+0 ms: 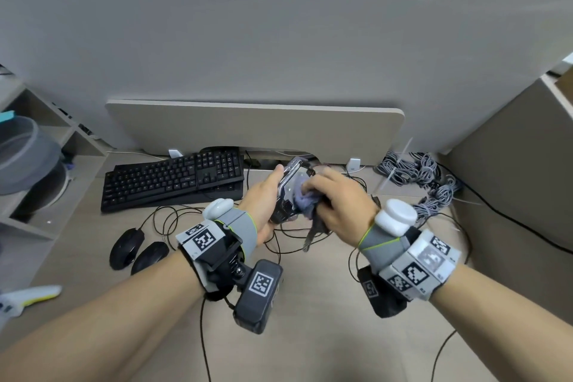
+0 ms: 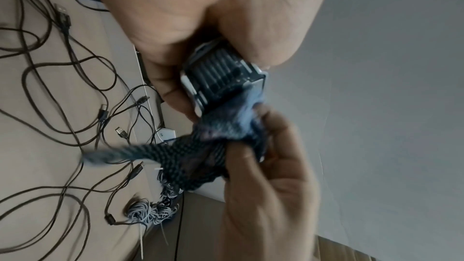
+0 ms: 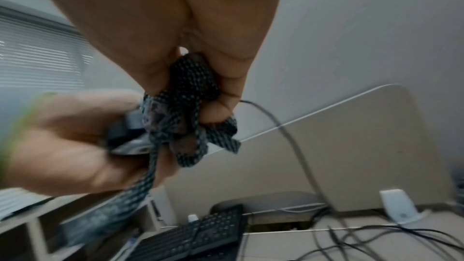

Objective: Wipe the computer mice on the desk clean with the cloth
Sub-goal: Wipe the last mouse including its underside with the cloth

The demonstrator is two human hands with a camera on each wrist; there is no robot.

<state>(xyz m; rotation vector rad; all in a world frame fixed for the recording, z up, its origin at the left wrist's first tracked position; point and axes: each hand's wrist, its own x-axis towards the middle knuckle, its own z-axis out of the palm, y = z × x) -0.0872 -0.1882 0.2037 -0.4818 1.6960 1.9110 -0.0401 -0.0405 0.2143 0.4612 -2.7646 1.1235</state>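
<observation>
My left hand [image 1: 266, 192] grips a black and silver mouse [image 1: 286, 184] lifted above the desk, its ribbed side [image 2: 220, 74] showing in the left wrist view. My right hand [image 1: 336, 198] holds a bunched dark dotted cloth [image 1: 305, 197] against the mouse. The cloth [image 2: 200, 146] hangs in a loose tail [image 3: 140, 184] below my fingers. The mouse's cord [image 3: 288, 136] trails down to the desk. Two black mice [image 1: 125, 246] [image 1: 150, 257] lie side by side on the desk at the left.
A black keyboard [image 1: 173, 180] lies behind the two mice. Loose black cables [image 1: 173, 220] spread over the desk under my hands. A bundle of grey braided cables [image 1: 415, 174] sits at the right. A beige panel [image 1: 254, 124] stands at the back, shelves [image 1: 40, 139] at the left.
</observation>
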